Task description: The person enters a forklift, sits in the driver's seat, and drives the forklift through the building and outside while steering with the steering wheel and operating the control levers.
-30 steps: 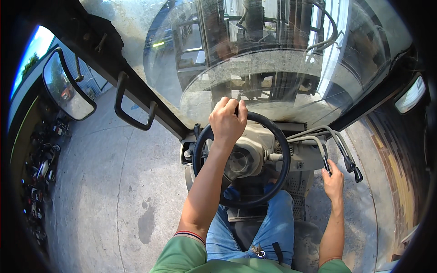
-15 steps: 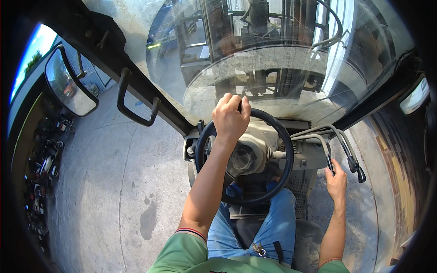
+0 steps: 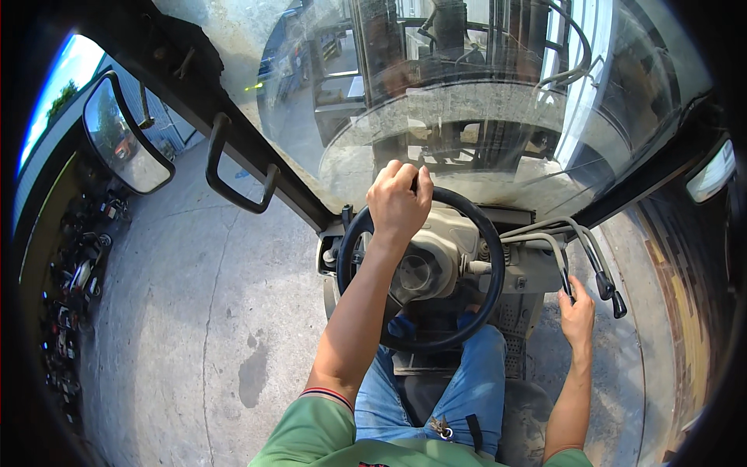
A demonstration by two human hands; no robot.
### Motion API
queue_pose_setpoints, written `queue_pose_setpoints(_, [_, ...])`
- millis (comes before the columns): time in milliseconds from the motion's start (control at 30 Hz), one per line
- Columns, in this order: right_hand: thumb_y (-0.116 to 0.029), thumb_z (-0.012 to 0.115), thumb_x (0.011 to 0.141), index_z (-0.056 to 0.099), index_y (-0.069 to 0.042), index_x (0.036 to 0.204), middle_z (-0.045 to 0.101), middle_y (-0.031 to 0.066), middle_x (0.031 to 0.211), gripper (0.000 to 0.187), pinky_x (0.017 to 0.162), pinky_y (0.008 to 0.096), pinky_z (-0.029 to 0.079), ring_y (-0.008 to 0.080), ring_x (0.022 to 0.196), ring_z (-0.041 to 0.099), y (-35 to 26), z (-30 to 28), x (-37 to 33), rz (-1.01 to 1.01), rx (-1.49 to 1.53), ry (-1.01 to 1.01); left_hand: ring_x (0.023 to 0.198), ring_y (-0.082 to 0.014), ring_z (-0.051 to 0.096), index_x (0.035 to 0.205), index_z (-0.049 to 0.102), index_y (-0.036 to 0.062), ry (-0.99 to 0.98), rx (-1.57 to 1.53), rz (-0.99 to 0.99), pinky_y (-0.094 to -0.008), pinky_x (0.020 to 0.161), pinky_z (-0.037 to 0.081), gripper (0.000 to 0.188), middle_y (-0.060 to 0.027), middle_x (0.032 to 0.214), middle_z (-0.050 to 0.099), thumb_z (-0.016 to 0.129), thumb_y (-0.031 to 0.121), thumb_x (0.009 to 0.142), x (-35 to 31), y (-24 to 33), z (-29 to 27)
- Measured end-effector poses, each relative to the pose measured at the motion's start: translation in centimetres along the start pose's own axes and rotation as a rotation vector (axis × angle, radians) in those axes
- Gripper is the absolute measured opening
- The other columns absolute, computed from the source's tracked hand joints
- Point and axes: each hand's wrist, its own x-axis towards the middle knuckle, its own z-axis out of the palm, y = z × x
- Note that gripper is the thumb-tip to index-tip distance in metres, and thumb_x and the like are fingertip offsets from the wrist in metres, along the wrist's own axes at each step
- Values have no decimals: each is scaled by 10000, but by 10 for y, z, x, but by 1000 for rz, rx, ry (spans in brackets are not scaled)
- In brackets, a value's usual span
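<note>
My left hand (image 3: 399,201) is closed at the top of a black steering wheel (image 3: 498,261), with its knuckles facing up; whatever lies inside the fist is hidden. On the right, my right hand (image 3: 576,313) has its fingers wrapped about the black grip of the nearest control lever (image 3: 556,247). Two more levers with black knobs (image 3: 604,285) stand just right of that hand, untouched. Under the wheel sits a pale steering column (image 3: 447,245) with a dark round centre.
Beyond the scratched windscreen (image 3: 459,109) rises a forklift mast (image 3: 447,47). A grab handle (image 3: 233,187) and a mirror (image 3: 128,136) are at the left pillar. Parked motorbikes (image 3: 82,276) line the left wall; stacked boards (image 3: 685,288) lie at the right. Concrete floor (image 3: 171,327) surrounds the vehicle.
The cab and both hands appear slightly shifted right and down in the picture. Both hands keep their places on the wheel and the lever.
</note>
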Motion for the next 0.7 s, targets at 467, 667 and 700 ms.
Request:
queue_pose_setpoints(467, [-149,662,919,600,83,1304,704,305,1095,454,879,430,536,391,983,712,9,2,20,-44,-59,-26,729,-324,565,706,586,30,70,195,37,-433,644,444,232,-115,713,556,684,118,898,-12,-29,-44])
queue_pose_setpoints(667, [-140,665,908,618,71,1277,697,316,1072,428,868,476,528,462,996,688,-2,-7,23,-36,-71,-15,705,-330,545,713,582,31,-104,133,-39,-429,626,441,178,-123,727,557,688,44,855,-105,-29,-114])
queue_pose_setpoints(700, [-140,665,908,618,71,1277,697,316,1072,428,868,476,528,462,996,688,-5,-8,21,-36,-69,-14,704,-322,548,703,578,50,-144,121,-23,-427,615,447,186,-110,725,554,704,47,839,-126,-22,-124])
